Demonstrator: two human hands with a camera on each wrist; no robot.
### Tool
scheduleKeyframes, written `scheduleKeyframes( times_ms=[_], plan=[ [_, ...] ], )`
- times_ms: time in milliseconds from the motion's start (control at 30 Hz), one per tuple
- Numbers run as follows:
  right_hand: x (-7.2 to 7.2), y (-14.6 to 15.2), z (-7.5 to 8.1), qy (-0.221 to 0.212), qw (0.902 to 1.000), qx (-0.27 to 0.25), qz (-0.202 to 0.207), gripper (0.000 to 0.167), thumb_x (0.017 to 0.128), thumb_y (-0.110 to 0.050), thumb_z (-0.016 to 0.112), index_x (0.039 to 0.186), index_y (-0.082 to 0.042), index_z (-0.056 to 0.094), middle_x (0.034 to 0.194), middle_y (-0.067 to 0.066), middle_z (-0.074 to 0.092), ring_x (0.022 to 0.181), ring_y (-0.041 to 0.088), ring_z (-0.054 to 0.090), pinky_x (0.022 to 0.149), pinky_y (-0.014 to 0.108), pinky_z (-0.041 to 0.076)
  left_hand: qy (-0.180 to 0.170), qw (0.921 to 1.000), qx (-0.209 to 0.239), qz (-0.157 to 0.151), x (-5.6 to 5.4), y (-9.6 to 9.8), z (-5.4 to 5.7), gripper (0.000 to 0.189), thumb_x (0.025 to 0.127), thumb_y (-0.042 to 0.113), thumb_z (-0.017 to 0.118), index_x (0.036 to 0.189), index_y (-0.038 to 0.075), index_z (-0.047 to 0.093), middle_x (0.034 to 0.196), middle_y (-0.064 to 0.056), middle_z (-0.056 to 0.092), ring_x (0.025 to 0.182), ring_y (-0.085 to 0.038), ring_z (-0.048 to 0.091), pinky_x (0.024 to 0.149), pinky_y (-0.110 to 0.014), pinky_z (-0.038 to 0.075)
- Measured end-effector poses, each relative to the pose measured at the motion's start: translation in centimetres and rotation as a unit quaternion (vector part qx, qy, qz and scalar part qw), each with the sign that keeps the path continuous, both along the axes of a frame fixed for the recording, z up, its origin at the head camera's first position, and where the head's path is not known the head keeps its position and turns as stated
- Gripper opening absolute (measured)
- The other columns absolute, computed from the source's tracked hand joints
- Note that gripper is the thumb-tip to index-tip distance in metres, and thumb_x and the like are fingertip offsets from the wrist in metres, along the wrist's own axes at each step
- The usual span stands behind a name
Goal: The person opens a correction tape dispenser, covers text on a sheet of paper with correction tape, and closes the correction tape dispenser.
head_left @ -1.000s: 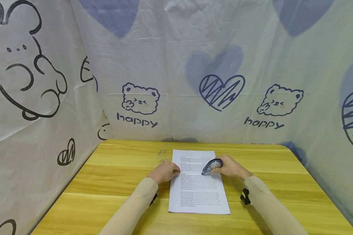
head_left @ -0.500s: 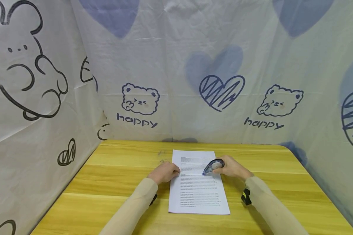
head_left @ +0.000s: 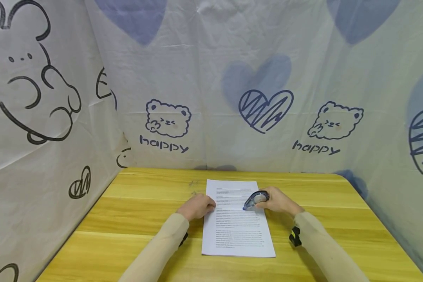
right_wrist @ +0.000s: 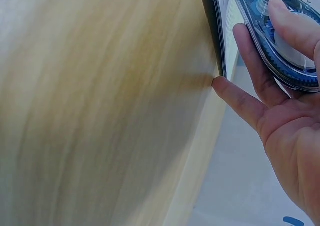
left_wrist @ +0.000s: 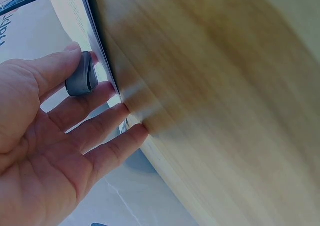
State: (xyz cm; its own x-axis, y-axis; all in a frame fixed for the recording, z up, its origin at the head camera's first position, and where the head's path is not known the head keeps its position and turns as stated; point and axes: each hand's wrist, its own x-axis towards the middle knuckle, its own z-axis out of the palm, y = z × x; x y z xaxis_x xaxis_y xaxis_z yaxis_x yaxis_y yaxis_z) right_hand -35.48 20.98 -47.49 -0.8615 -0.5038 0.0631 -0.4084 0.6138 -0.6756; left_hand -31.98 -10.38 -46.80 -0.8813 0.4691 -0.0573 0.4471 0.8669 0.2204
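Your right hand [head_left: 279, 203] grips the blue tape roller [head_left: 259, 198];
its tip [head_left: 244, 208] is over the paper [head_left: 237, 241]; your left hand [head_left: 196, 206] pinches a small dark piece [left_wrist: 82, 78] at the paper's left side.

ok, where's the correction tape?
The correction tape is in the right hand, right of centre in the head view, over the printed paper's right side.

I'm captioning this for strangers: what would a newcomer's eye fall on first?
Likely the scribbled heart on the curtain behind the table. Next, the tape dispenser in the right hand, its tip over the printed paper. The left hand sits at the paper's left edge, pinching a dark piece.
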Motion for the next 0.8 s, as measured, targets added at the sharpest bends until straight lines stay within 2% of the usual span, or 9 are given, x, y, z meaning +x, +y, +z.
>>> scheduleKeyframes(
  times_ms=[300, 633, 800],
  plan=[
    [0.12, -0.03, -0.03, -0.009, 0.9999, -0.002, -0.01, 0.03, 0.083, -0.014, 0.079, 0.111, -0.005, 0.071, 0.1, 0.004, 0.072, 0.082, 0.013, 0.056, 0.073, 0.027, 0.046, -0.004, 1.0, 0.005, 0.002, -0.06, -0.03, -0.06, 0.021, 0.098, 0.02, 0.062, 0.113, 0.015, 0.074, 0.114, 0.0, 0.072, 0.084, -0.009, 0.058, 0.073, -0.023, 0.047],
    [0.28, -0.19, 0.26, -0.018, 0.9997, -0.001, -0.019, 0.031, 0.083, -0.011, 0.079, 0.112, -0.004, 0.069, 0.102, 0.005, 0.071, 0.086, 0.015, 0.058, 0.079, 0.032, 0.048, -0.007, 0.9999, 0.007, 0.006, -0.13, 0.0, -0.04, 0.021, 0.098, 0.019, 0.062, 0.114, 0.015, 0.074, 0.114, 0.0, 0.072, 0.084, -0.009, 0.059, 0.074, -0.023, 0.047],
    [0.18, -0.07, 0.17, -0.017, 0.9996, 0.002, -0.022, 0.031, 0.083, -0.011, 0.079, 0.111, -0.004, 0.07, 0.101, 0.004, 0.072, 0.087, 0.014, 0.059, 0.079, 0.03, 0.049, -0.006, 0.9999, 0.004, 0.008, -0.11, 0.04, -0.13, 0.022, 0.098, 0.02, 0.062, 0.115, 0.015, 0.074, 0.115, 0.0, 0.072, 0.085, -0.009, 0.059, 0.075, -0.024, 0.048]
  ],
)
